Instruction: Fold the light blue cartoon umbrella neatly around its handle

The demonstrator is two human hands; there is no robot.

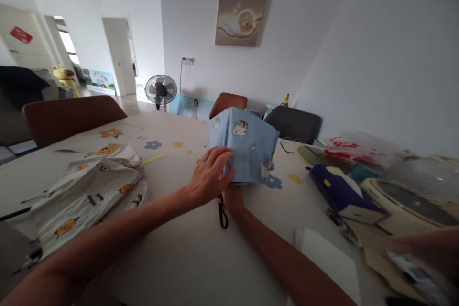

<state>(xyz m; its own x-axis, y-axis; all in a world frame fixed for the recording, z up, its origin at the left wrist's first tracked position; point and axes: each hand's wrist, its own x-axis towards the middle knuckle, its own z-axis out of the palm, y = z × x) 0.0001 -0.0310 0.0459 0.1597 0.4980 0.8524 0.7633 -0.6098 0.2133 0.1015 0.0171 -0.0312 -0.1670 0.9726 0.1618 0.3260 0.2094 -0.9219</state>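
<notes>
A light blue umbrella with cartoon animal prints stands half folded above the table in front of me, its panels hanging loose. My left hand is at its left side, fingers bent together against the fabric and smeared at the tips by motion. Below the canopy, my right hand grips the umbrella from underneath; the canopy hides its fingers and most of the handle. From there a black wrist strap dangles. On the left, a second umbrella, off-white with yellow ducks, lies loosely collapsed.
The white table has printed flowers. On the right are a purple tissue box, a cream round-lidded appliance, plastic bags, glasses and white paper. Chairs and a fan stand beyond. Another person's arm shows at right.
</notes>
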